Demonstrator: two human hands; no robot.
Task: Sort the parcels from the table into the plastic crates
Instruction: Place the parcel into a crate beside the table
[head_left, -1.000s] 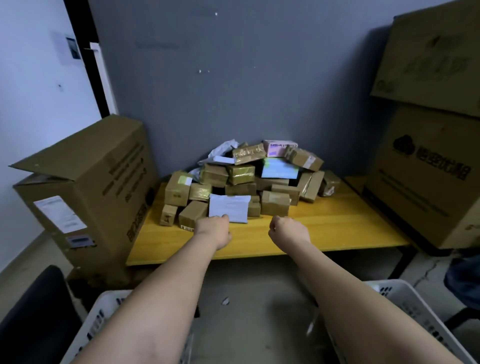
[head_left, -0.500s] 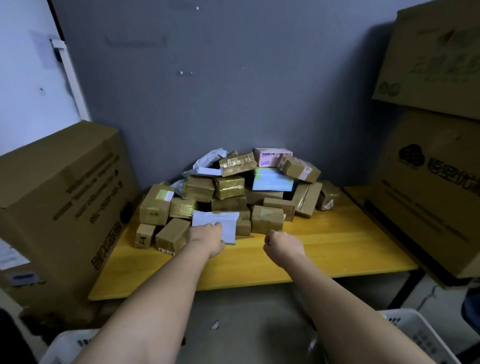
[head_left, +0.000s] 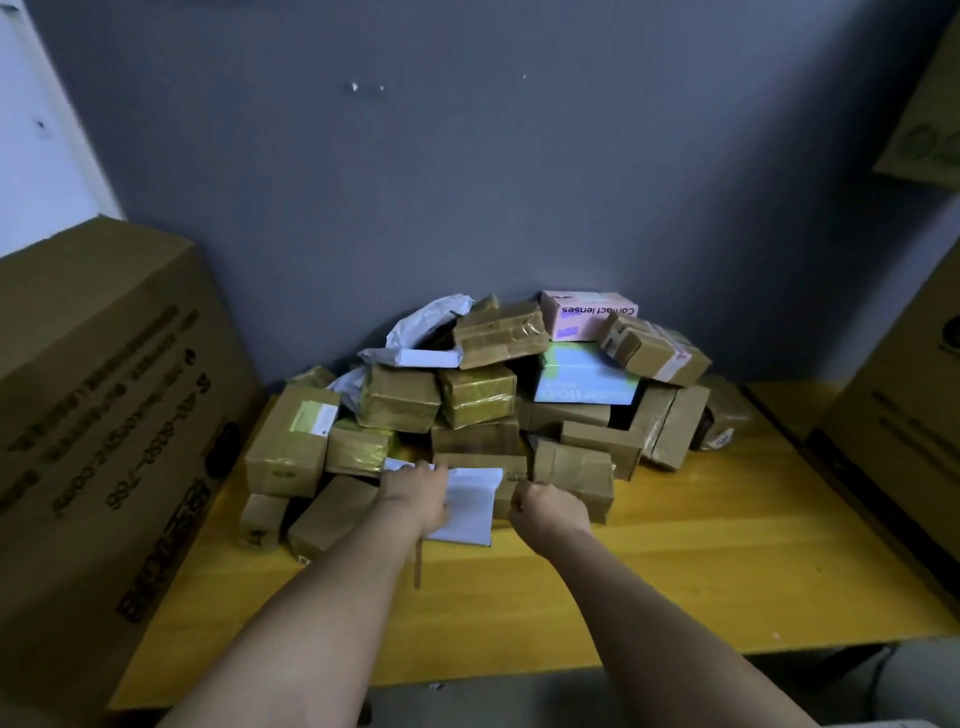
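Note:
A pile of taped brown parcels (head_left: 478, 395) lies against the grey wall on the yellow wooden table (head_left: 675, 571). At its front lies a flat white parcel (head_left: 470, 512). My left hand (head_left: 415, 493) rests on the parcel's left half, with the fingers hooked over its far edge. My right hand (head_left: 550, 512) is just right of it, fingers curled. Its knuckles are against a small brown box (head_left: 506, 499). The plastic crates are out of view.
A pink contact-lens box (head_left: 587, 312) and a blue box (head_left: 587, 384) sit high in the pile, and white poly bags (head_left: 426, 332) lie at its back left. A big carton (head_left: 104, 415) stands along the table's left side. More cartons (head_left: 909, 441) stand on the right.
The view has moved in and up, so the crates have dropped out of sight. Both hands reached forward; the left now lies on the white parcel and the right is at the pile's front.

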